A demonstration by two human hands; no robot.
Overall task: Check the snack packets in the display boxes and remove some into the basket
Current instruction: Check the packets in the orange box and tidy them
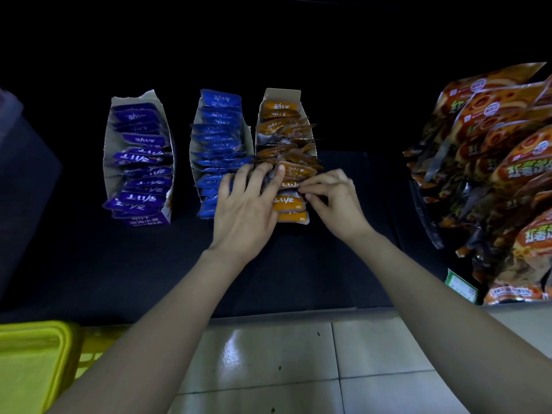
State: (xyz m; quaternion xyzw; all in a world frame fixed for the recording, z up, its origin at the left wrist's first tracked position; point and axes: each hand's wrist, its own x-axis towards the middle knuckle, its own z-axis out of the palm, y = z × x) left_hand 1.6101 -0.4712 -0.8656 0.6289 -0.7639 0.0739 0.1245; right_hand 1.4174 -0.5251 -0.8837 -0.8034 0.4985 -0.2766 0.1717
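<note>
Three display boxes stand on a dark shelf: a purple-packet box [138,158] at the left, a blue-packet box [218,144] in the middle and an orange-packet box [283,135] on the right. My left hand [248,204] lies over the near ends of the blue and orange rows, its fingers spread and pressing orange packets [294,171] back. My right hand [334,198] pinches the right edge of an orange packet [289,201] near the front of that box. The yellow basket [33,363] sits at the lower left, its inside hidden from view.
Large orange-and-brown snack bags [493,174] lean in a stack at the right. A green price tag [461,289] sits on the shelf edge below them. Pale floor tiles [268,354] lie under the shelf. A dark block [18,174] stands at the far left.
</note>
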